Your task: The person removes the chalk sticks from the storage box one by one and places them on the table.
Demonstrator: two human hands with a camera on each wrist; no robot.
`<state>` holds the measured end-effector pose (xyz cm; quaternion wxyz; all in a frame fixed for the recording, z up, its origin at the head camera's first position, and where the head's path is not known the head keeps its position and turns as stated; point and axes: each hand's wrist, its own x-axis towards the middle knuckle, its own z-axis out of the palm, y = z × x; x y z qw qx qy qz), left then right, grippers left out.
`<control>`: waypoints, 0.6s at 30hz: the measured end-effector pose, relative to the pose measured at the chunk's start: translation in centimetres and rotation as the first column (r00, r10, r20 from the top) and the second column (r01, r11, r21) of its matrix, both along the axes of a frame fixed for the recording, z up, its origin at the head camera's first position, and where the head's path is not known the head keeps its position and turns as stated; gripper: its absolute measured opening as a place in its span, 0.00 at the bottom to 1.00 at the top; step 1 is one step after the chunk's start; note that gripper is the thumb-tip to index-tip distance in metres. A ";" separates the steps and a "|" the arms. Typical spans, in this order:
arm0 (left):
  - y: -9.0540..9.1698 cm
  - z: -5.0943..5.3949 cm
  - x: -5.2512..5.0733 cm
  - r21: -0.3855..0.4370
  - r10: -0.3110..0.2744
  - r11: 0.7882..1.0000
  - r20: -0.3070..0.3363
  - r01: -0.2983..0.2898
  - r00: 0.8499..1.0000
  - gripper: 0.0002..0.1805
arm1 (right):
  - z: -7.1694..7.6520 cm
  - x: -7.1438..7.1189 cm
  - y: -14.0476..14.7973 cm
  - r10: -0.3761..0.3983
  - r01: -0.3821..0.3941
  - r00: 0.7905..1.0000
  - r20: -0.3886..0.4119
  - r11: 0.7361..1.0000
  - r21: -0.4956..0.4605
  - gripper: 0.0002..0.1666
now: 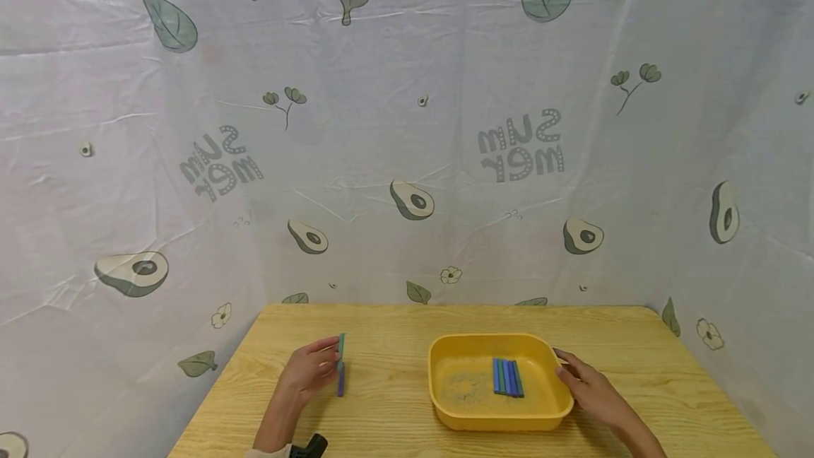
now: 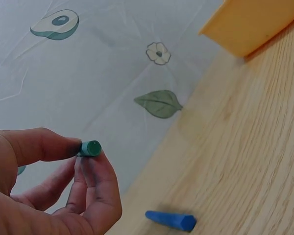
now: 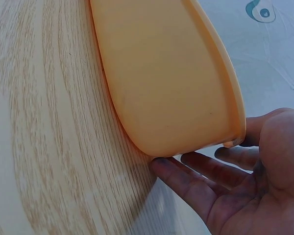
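My left hand [image 1: 310, 371] pinches a green chalk pastel stick [image 2: 91, 148] between thumb and fingertips, its end facing the left wrist camera. Dark smudges mark those fingertips. Just below, a blue chalk pastel stick [image 1: 340, 383] lies on the table. My right hand [image 1: 591, 391] grips the right side of a yellow plastic basin [image 1: 496, 423], thumb at the rim and fingers against the outer wall. Inside the basin, several blue and green pastel sticks [image 1: 507, 377] lie side by side in a row, right of the middle.
Greyish dust [image 1: 467, 385] is scattered over the left part of the basin floor. The light wooden table [image 1: 381, 345] meets a pale printed curtain [image 1: 362, 161] at its back and sides. A dark wrist strap [image 1: 309, 446] sits near my left sleeve.
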<state>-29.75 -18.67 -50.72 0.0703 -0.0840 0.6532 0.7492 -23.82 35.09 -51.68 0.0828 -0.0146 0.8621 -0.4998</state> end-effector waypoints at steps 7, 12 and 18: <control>-0.6 -0.4 0.2 -0.036 0.040 0.999 -0.010 -0.040 0.999 0.26 | 0.0 0.1 0.2 0.026 -0.026 1.000 -0.015 1.000 -0.006 0.39; -0.7 -1.1 0.0 -0.104 0.062 0.992 -0.034 -0.065 0.997 0.25 | -0.2 0.0 0.0 -0.005 0.005 1.000 -0.012 1.000 0.018 0.39; -0.8 -2.3 0.0 -0.268 0.063 0.959 -0.095 -0.086 0.994 0.22 | -0.4 0.1 -0.2 -0.010 0.010 1.000 -0.017 0.999 0.032 0.38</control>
